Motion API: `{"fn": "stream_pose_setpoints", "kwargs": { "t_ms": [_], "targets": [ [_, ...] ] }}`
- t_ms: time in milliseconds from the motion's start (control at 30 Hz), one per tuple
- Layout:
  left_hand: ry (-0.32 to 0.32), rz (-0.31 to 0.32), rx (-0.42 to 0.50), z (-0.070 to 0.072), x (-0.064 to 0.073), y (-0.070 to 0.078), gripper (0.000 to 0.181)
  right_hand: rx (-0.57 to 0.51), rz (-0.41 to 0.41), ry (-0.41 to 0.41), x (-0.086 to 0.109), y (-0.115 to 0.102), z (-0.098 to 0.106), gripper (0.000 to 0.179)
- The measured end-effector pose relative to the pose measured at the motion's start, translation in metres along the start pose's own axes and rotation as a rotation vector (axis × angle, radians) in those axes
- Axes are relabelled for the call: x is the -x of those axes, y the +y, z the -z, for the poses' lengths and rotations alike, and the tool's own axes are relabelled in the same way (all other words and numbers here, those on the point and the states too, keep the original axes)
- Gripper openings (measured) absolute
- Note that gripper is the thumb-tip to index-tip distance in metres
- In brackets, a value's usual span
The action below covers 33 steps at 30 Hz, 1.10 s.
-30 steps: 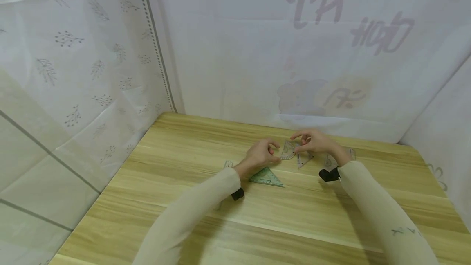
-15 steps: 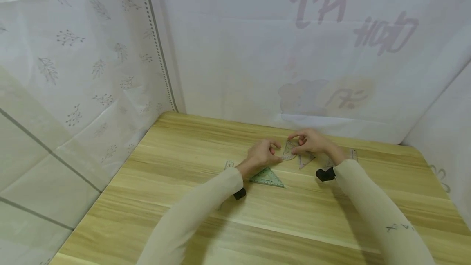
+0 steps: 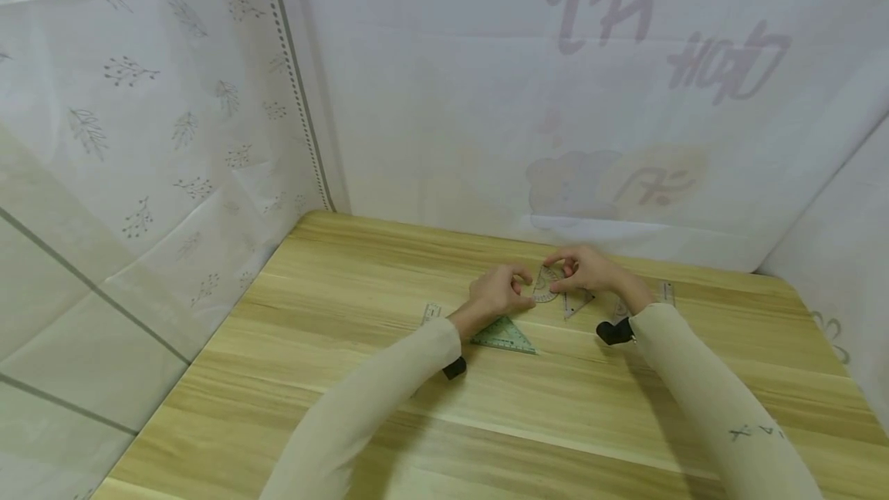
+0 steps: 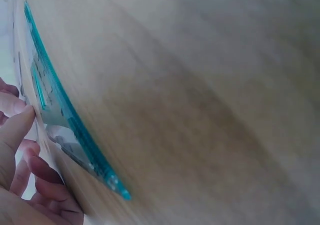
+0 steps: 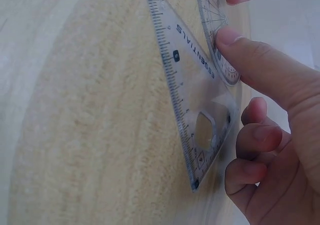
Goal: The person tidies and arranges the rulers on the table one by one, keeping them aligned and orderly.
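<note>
A clear protractor lies on the table between the two hands. The right hand spans it, its index fingertip at the far corner and its thumb on the curved side; in the right wrist view the thumb presses the rim. The left hand is beside the straight edge, thumb tip at the near corner, index finger bent nearby. Touching or almost touching the protractor is a clear triangle ruler with a hole in it. Nearer the person, by the left wrist, a green triangle ruler lies flat.
A clear straight ruler lies partly under the left forearm. Behind the right wrist is another clear piece, mostly hidden, and a clear strip with markings shows beyond it. A white printed sheet hangs along the table's back edge.
The right hand has shifted slightly left, bringing its index fingertip to the protractor's far corner and its thumb further over it. The left hand has barely moved. The triangles stay where they were.
</note>
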<state>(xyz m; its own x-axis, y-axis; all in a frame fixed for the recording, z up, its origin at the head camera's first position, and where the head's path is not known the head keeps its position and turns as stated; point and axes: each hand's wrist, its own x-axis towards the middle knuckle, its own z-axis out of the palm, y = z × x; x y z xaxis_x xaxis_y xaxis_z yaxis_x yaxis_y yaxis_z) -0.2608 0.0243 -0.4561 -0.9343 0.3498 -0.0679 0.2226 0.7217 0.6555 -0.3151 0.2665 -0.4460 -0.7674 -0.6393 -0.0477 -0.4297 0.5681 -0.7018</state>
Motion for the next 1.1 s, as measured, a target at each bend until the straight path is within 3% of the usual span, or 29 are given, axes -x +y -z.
{"fn": "stream_pose_setpoints", "kwargs": {
  "t_ms": [633, 900, 1100],
  "targets": [
    [-0.033, 0.017, 0.013, 0.0023, -0.0006, 0.0019, 0.039, -0.031, -0.011, -0.017, -0.0034, -0.0047, -0.0013, 0.046],
    [-0.044, 0.011, 0.003, 0.0038, -0.0002, 0.0026, 0.039, -0.021, -0.039, -0.002, -0.0054, -0.0045, -0.0024, 0.043],
    [-0.064, 0.003, 0.024, 0.0037, -0.0044, 0.0028, 0.042, -0.07, -0.083, 0.005, -0.006, -0.0067, -0.0022, 0.041]
  ]
}}
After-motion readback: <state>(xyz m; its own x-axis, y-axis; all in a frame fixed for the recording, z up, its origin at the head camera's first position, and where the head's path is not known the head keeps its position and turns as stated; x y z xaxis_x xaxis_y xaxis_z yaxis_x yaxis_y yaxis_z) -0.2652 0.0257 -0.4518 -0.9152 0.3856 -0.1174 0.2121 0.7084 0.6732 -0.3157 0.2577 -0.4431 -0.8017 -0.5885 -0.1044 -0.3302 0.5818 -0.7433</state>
